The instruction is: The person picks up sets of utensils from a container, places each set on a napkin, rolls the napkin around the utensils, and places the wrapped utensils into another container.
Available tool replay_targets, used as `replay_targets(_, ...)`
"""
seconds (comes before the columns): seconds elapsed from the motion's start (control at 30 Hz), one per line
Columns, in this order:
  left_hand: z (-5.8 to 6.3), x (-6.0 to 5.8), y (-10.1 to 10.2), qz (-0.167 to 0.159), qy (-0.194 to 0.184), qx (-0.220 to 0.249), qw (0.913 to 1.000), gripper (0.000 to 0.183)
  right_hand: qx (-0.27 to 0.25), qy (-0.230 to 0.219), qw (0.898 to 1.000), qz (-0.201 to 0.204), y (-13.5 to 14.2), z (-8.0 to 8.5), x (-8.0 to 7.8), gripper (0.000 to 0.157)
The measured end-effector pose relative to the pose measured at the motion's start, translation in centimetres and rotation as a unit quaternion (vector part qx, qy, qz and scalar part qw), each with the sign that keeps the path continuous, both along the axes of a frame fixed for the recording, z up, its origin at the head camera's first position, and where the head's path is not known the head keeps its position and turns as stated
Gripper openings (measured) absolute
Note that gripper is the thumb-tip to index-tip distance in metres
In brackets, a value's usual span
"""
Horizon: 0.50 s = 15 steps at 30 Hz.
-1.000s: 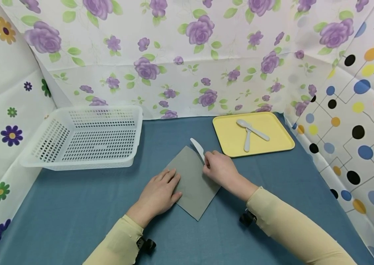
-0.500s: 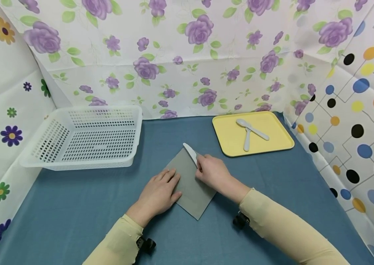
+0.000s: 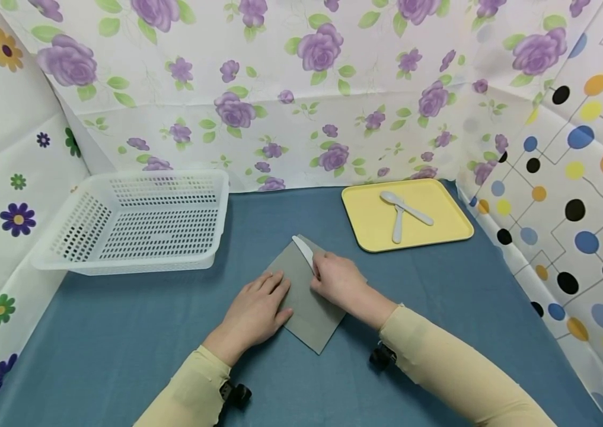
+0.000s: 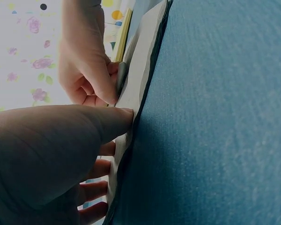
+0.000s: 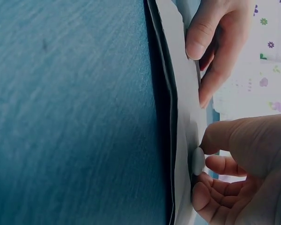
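Observation:
A grey folded sheet (image 3: 306, 314) lies at an angle on the blue cloth, and its layered edge shows in the right wrist view. My left hand (image 3: 258, 311) rests flat on the sheet's left side, fingers spread. In my right hand (image 3: 340, 284) I grip a white plastic knife (image 3: 303, 249) by its handle. The blade points away from me over the sheet's far part, close to the surface. From the right wrist view, the rounded handle end (image 5: 198, 161) pokes out between thumb and fingers. Much of the handle is hidden by the right hand.
A white perforated basket (image 3: 205, 261) stands at the back left. At the back right is a yellow tray (image 3: 365, 222) bearing a white spoon (image 3: 413, 212) crossed over another white utensil (image 3: 398, 228). Patterned sheets hang on three sides around the blue-covered table (image 3: 146, 344).
The right hand has carried the knife leftward across the grey sheet, mostly in the first half second. A strip of grey now shows to the right of the blade. The left hand stays put.

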State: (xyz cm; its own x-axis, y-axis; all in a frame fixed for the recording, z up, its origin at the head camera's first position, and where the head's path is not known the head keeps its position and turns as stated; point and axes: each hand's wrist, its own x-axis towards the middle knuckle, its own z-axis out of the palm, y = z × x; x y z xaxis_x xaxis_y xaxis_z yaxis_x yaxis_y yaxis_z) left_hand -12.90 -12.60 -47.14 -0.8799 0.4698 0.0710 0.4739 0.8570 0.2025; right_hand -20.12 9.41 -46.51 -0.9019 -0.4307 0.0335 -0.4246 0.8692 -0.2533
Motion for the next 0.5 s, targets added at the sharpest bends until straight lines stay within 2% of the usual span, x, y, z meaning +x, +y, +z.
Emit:
replay_targets(0.2, 0.27, 0.16, 0.01, -0.001, 0.005, 0.001, 1.0000, 0.058, 0.001, -0.005, 1.000, 0.002, -0.31, 0.20, 0.15, 0.028)
replay_targets(0.43, 0.04, 0.08, 0.02, 0.003, 0.000, -0.002, 1.0000, 0.059, -0.011, 0.038, 0.998, 0.045, 0.29, 0.01, 0.44, 0.007)
replay_targets(0.5, -0.02, 0.05, 0.02, 0.003, -0.003, -0.001, 1.0000, 0.059, -0.020, 0.051, 0.997, 0.056, 0.53, -0.05, 0.52, 0.008)
